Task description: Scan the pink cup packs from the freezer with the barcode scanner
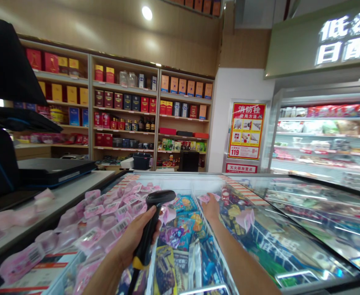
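My left hand (133, 237) is wrapped around the handle of a black and yellow barcode scanner (151, 229); its head points toward the right. Reaching farther forward over the freezer, my right hand (211, 209) has its fingers closed on a pink plastic cup pack (203, 198). Many similar pink cup packs (123, 211) with white barcode labels are spread on the left side of the freezer top. Another pink cup pack (245, 219) lies to the right of my right forearm.
Under the glass of the chest freezer (286, 241) are bagged frozen goods in wire baskets. A counter (103, 180) at left carries a black checkout machine (1, 135) and loose pink cups (20, 219). Behind stand shelves of boxes (124, 102) and a lit chiller (327, 139).
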A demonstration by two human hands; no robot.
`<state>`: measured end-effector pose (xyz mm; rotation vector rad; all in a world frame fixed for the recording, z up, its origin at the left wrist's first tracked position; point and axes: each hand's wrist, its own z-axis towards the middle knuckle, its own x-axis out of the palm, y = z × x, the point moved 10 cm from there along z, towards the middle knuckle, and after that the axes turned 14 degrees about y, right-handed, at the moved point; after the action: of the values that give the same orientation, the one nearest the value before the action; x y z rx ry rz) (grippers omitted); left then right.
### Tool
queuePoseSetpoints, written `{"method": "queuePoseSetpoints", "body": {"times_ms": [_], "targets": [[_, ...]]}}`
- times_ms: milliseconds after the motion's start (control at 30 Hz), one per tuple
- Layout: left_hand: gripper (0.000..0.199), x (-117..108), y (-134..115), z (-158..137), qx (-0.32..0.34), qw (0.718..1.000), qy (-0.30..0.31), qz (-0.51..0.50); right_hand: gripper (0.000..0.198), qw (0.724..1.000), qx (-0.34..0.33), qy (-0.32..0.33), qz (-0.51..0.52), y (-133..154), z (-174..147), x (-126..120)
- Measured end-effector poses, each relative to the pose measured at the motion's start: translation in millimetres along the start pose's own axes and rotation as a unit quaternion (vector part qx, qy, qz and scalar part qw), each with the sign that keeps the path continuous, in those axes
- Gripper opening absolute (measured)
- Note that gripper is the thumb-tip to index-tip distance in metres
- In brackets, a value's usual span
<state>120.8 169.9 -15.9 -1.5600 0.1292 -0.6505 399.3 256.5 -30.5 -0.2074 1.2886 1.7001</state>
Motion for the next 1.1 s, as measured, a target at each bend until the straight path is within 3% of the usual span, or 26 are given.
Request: {"method": "queuePoseSetpoints", "body": {"times_ms": [167,333,400,467,600,700,800,933,1100], "targets": [[0.033,-2.0,1.6,1.0,-0.005,1.000,0.001,0.002,0.040,0.999,0.035,-0.038,-0.010,-19.8,1.9,-21.8],[0.032,-3.9,4.0,4.1,-0.003,1.000,0.011,-0.001,0.046,0.993,0.076,-0.085,-0.008,-9.6,-7.2,-41.6],[0.031,-4.8,4.0,3.9,-0.003,1.000,0.007,-0.001,0.045,0.996,0.025,-0.081,0.004,13.0,-10.8,-38.6],[0.029,-4.4,3.5,2.8,-0.005,1.000,0.003,-0.001,0.045,0.996,-0.071,-0.033,0.033,44.5,-16.2,-22.2],[0.028,-1.6,1.5,0.8,-0.009,1.000,0.000,-0.007,0.043,0.960,-0.223,0.154,0.066,100.5,-44.4,35.3],[0.029,-1.0,1.0,0.5,-0.008,1.000,-0.001,-0.008,0.043,0.937,-0.275,0.211,0.039,123.8,-68.1,57.6],[0.030,-0.3,1.9,1.0,-0.006,1.000,0.005,-0.006,0.037,0.925,-0.303,0.231,0.014,135.8,-79.9,64.0],[0.032,0.5,3.0,1.4,-0.006,1.000,0.014,-0.001,0.025,0.921,-0.300,0.246,-0.009,132.7,-76.7,65.1],[0.030,1.3,1.5,1.2,-0.003,1.000,0.020,0.004,0.025,0.949,-0.202,0.206,0.126,90.8,-44.5,49.2]]}}
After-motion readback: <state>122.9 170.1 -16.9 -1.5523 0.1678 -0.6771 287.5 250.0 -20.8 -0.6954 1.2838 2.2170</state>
